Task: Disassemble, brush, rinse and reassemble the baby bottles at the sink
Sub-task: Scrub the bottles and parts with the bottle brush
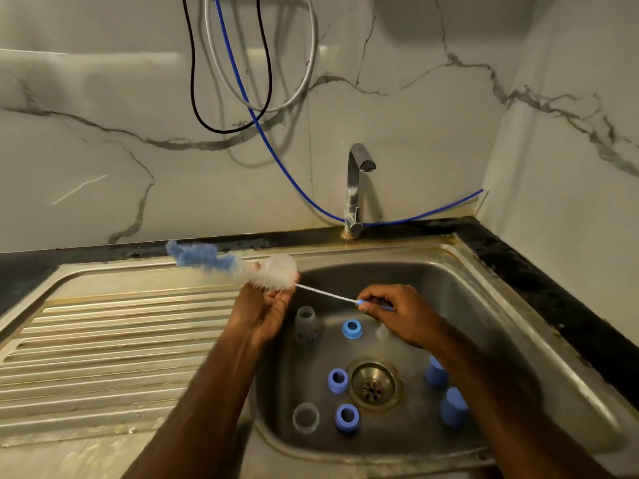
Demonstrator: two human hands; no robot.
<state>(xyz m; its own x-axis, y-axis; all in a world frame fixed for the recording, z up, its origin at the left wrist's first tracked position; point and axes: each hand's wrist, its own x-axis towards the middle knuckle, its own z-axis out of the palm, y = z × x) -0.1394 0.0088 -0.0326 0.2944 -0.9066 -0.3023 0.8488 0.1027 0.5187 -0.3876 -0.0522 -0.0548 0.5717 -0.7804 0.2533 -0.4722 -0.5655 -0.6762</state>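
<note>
A clear teat (pixel 279 271) sits just above the middle of the frame, pinched at its base by the fingers of the left hand (pixel 263 314); a brush (pixel 207 259) with white and blue bristles runs through or behind it toward the upper left, blurred, so I cannot tell whether the bristles are inside the teat or only beside it; the right hand (pixel 397 314) pinches the blue end of the brush's thin wire handle, fingers closed on it, over the sink (pixel 511 323).

Below the hands the rest of the bottle parts lie apart in the basin: a clear bottle body (pixel 307 326) on its side, three blue collars (pixel 352 329) with open holes, a clear ring (pixel 305 417) at lower centre, two blue caps (pixel 453 407) at the right; the drain (pixel 374 384) sits among them; the tap (pixel 356 188) stands at the back, with no water visibly running.

The likely risks, as I judge them: the teat is soft and held only at its edge, so a hard pull on the wire could snatch it free and drop it into the soiled basin; the wire could bend or poke through the teat tip; flicked bristles may spatter the wall; the drain grate probably stops a small part, though grime there would dirty it again.
</note>
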